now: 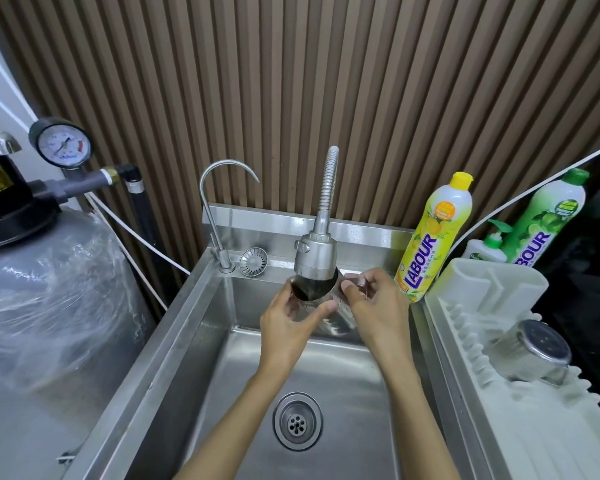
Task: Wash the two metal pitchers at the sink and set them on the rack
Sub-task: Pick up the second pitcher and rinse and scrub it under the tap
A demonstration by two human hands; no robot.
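Observation:
A metal pitcher (313, 292) is held over the steel sink (187, 327), its mouth right under the spray head of the flexible faucet (316, 252). My left hand (286, 322) grips its body from the left and below. My right hand (378, 303) pinches its handle on the right. Water appears to run into it. A second metal pitcher (534, 351) lies upside down on the white dish rack (499, 282) to the right of the sink.
A thin gooseneck tap (219, 202) and a loose strainer (253, 261) stand at the sink's back left. Yellow (433, 237) and green (548, 216) soap bottles stand at the back right. A wrapped tank (49, 289) with a pressure gauge (63, 143) is on the left. The drain (297, 420) lies below my arms.

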